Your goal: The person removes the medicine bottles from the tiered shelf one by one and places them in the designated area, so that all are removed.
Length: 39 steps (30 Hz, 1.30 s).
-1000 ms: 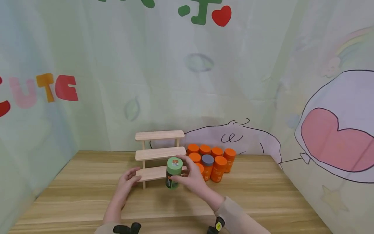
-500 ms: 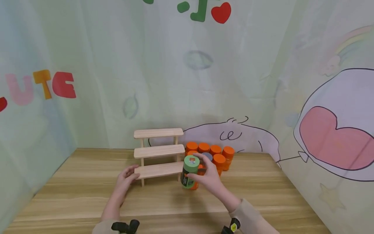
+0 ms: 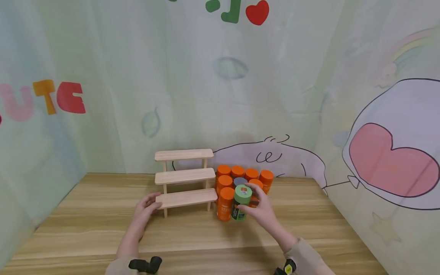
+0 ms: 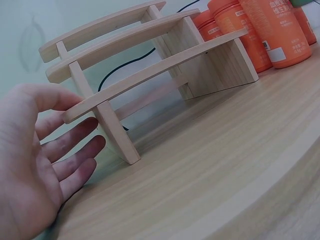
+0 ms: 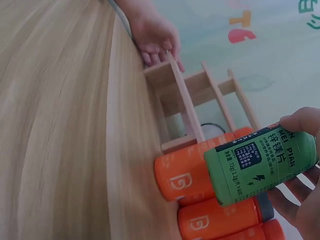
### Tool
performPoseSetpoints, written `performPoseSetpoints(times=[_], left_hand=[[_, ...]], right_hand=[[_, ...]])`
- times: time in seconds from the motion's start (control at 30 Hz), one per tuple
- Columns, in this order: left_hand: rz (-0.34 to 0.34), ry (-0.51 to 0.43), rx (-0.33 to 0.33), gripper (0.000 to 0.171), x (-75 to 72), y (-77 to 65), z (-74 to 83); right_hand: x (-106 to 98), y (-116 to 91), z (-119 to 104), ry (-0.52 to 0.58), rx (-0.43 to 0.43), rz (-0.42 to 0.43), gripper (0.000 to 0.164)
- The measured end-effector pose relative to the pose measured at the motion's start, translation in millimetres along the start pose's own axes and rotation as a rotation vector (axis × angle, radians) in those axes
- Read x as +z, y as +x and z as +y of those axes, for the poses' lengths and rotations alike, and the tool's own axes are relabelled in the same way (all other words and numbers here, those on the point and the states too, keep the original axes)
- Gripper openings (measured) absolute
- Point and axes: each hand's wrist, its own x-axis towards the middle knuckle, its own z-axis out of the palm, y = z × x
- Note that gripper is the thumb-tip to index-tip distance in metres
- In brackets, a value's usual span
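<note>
My right hand (image 3: 264,211) grips a green supplement bottle (image 5: 257,162) with a light green lid, thumb on one side and fingers on the other. In the head view it is upright at the front of the orange bottles, right beside the nearest orange bottle (image 3: 225,206). A three-tier wooden display shelf (image 3: 185,198) stands to the left of the bottles. At the left end of its lowest board, my left hand (image 4: 37,155) holds on, one digit over the board and the other fingers below it.
Several orange bottles (image 3: 237,170) with orange lids stand close together right of the shelf; one has a grey lid (image 3: 239,181). All stand on a wood-grain table (image 3: 192,238). A printed curtain (image 3: 185,76) hangs behind and at both sides.
My right hand has carried the green bottle rightward from in front of the shelf to in front of the orange bottles. My left hand stays at the shelf's end.
</note>
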Motion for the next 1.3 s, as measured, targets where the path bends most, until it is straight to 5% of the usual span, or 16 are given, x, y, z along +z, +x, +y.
performPoseSetpoints(times=[0.6, 1.3], left_hand=[[0.002, -0.002, -0.022, 0.05, -0.2, 1.5, 0.7], [-0.001, -0.002, -0.024, 0.052, -0.1, 3.4, -1.3]], right_hand=[[4, 4, 32, 0.009, 0.081, 0.076, 0.064], [13, 0, 50, -0.007, 0.049, 0.096, 0.067]])
